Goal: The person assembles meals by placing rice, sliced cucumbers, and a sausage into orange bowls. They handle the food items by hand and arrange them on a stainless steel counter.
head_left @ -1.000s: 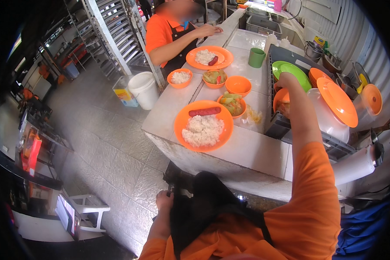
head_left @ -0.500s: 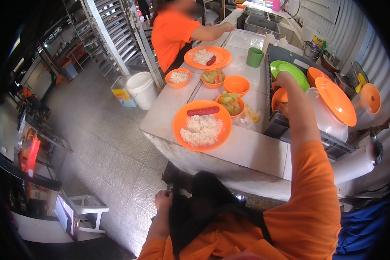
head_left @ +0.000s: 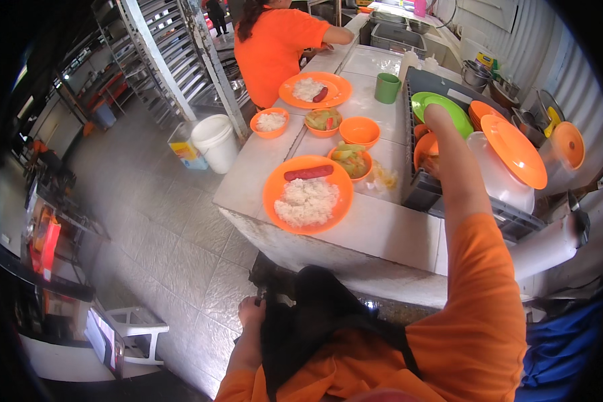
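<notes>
My right arm stretches over a grey plastic crate (head_left: 419,197) at the right of the counter. My right hand (head_left: 437,118) reaches down into it, beside green plates (head_left: 457,115) and orange bowls (head_left: 427,149); its fingers are hidden. Low by my left side, my left hand (head_left: 250,311) is closed around something dark that I cannot make out. In front of me an orange plate (head_left: 269,213) bears white rice (head_left: 306,202) and a red sausage (head_left: 308,173). Behind it stand a bowl of cut vegetables (head_left: 350,161) and an orange bowl with nothing in it (head_left: 360,132).
Farther back are another plate of rice and sausage (head_left: 342,87), a rice bowl (head_left: 271,122), a second vegetable bowl (head_left: 323,120) and a green mug (head_left: 387,88). A co-worker (head_left: 268,53) in orange stands at the counter's far left. A white bucket (head_left: 214,144) sits on the floor.
My right hand has sunk slightly lower into the crate. The co-worker has straightened and shifted the reaching arm. My view has shifted a little; my left hand stays by my side.
</notes>
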Demonstrator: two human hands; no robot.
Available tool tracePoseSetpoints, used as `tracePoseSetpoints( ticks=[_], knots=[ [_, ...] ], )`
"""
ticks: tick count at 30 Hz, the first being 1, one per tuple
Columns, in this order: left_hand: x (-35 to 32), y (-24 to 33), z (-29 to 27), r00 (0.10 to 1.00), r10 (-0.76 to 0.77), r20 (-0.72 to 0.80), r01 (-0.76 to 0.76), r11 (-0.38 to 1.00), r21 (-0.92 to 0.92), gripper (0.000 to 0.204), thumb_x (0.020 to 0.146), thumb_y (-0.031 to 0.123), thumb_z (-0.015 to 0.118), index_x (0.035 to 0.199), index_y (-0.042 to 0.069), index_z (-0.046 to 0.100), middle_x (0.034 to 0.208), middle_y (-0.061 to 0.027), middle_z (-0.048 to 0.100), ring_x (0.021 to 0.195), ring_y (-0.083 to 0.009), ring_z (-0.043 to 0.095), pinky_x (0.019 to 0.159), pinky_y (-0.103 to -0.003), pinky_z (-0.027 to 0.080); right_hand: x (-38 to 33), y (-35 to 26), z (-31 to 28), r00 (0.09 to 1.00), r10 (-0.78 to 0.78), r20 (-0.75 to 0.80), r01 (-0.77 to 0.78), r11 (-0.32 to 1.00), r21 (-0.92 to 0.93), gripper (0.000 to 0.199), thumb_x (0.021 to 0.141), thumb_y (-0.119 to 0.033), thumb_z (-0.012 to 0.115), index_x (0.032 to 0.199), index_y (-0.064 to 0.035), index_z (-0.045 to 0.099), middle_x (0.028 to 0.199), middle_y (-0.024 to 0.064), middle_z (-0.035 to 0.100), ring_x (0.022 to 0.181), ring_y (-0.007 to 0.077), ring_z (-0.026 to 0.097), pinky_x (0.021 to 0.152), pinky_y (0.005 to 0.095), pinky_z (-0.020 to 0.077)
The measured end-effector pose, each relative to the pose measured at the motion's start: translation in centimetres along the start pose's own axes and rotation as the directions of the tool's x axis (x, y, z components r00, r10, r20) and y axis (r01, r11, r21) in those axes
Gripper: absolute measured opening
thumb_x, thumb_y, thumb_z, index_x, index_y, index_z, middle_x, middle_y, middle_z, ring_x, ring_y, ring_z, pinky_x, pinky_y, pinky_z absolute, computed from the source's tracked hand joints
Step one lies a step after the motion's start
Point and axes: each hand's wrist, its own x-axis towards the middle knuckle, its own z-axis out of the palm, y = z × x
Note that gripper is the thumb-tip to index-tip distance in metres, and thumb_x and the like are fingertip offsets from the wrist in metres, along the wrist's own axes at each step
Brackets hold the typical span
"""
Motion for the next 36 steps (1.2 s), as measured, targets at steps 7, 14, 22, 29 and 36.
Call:
tracePoseSetpoints(
  ticks=[7, 14, 22, 29, 36],
  knots=[
    [0.0, -0.4, 0.4, 1.0, 0.017, -0.024, -0.017, 1.0, 0.007, 0.035, 0.083, 0.04, 0.063, 0.106, 0.014, 0.068, 0.116, -0.0089, 0.062, 0.116, -0.0301, 0.053, 0.101, -0.042, 0.042, 0.6, 0.0, -1.7, 0.99, -0.098, -0.101, 0.118, 0.969, 0.218, 0.015, 0.082, -0.01, 0.062, 0.091, -0.0013, 0.071, 0.089, 0.0151, 0.07, 0.086, 0.0256, 0.069, 0.075, 0.0359, 0.0543],
    [0.3, 0.0, 0.3, 1.0, -0.001, -0.005, 0.001, 1.0, -0.009, 0.037, 0.082, 0.041, 0.066, 0.106, 0.013, 0.069, 0.117, -0.0087, 0.063, 0.116, -0.0299, 0.053, 0.101, -0.042, 0.043, -7.9, -6.1, -9.4, 0.91, -0.408, -0.077, 0.144, 0.136, 0.98, 0.024, 0.087, -0.016, 0.067, 0.108, -0.0045, 0.065, 0.097, 0.0075, 0.069, 0.084, 0.0139, 0.067, 0.072, 0.0268, 0.0531],
    [-0.2, -0.6, 0.0, 1.0, -0.003, -0.031, 0.003, 1.0, -0.005, 0.033, 0.082, 0.041, 0.064, 0.1, 0.014, 0.069, 0.113, -0.0082, 0.063, 0.115, -0.0316, 0.053, 0.098, -0.043, 0.044, -31.8, -15.7, -15.9, 0.288, -0.947, -0.139, -0.138, -0.185, 0.973, 0.021, 0.09, -0.015, 0.067, 0.109, -0.0079, 0.063, 0.093, 0.0029, 0.069, 0.069, 0.004, 0.056, 0.055, 0.0191, 0.0435],
    [-0.7, 0.9, -1.5, 1.0, 0.024, -0.019, -0.024, 1.0, -0.014, 0.031, 0.084, 0.042, 0.063, 0.099, 0.015, 0.069, 0.109, -0.0081, 0.063, 0.112, -0.0314, 0.054, 0.097, -0.044, 0.045, -40.8, -16.2, -17.5, -0.318, -0.874, -0.366, -0.334, -0.258, 0.907, 0.019, 0.088, -0.002, 0.067, 0.106, 0.0033, 0.064, 0.103, 0.0112, 0.062, 0.084, 0.0145, 0.063, 0.07, 0.0234, 0.0513],
    [1.8, -2.9, 2.3, 0.968, -0.248, 0.037, 0.248, 0.969, 0.011, 0.032, 0.084, 0.042, 0.063, 0.097, 0.014, 0.07, 0.109, -0.0092, 0.064, 0.111, -0.0324, 0.055, 0.094, -0.044, 0.046, -39.6, -18.0, -18.6, -0.424, -0.719, -0.551, -0.014, -0.603, 0.798, 0.014, 0.088, -0.007, 0.069, 0.101, -0.0017, 0.068, 0.106, 0.0081, 0.061, 0.087, 0.0131, 0.063, 0.073, 0.0226, 0.05]
  ],
)
